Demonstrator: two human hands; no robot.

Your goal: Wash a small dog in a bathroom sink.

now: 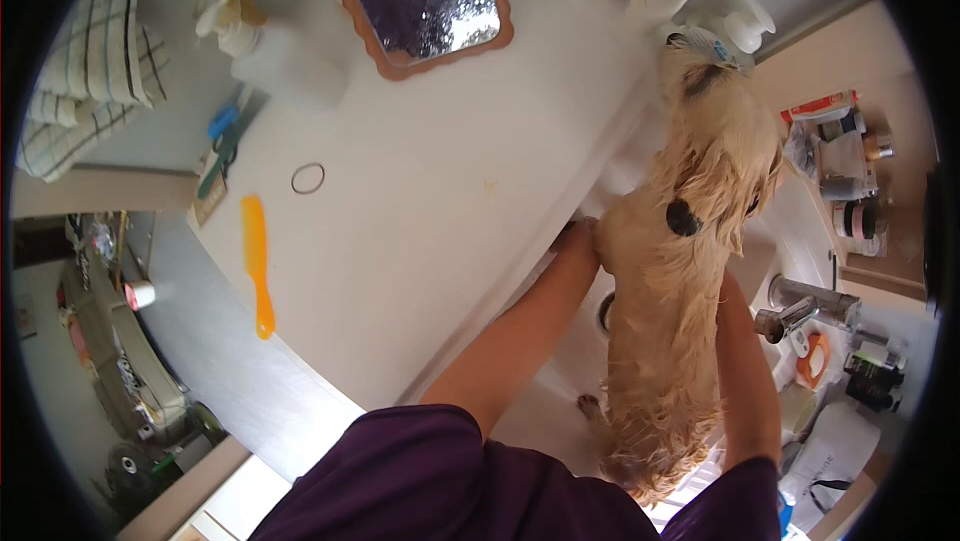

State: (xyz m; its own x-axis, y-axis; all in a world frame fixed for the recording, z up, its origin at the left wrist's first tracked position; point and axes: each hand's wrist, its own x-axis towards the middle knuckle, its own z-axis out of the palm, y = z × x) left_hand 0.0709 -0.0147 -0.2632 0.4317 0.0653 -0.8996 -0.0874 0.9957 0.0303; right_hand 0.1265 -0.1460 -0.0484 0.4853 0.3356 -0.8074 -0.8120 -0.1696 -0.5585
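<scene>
A wet, tan, long-haired dog (660, 331) stands in a white sink basin (551, 383). Its head (716, 132) lies toward the bottles at the upper right, and one paw (589, 406) shows on the basin floor. My left arm reaches over the basin's near rim. My left hand (587, 232) is against the dog's side by the front of its body, with most of its fingers hidden. Along the dog's other side comes my right forearm (750, 383); the right hand itself is hidden behind the dog's body.
A chrome faucet (810, 308) juts over the basin on the right. On the counter (420, 203) are an orange comb (258, 267), a hair tie (307, 178), scissors (220, 158), a pump bottle (281, 68) and a framed mirror (427, 8). A checked towel (94, 53) hangs left.
</scene>
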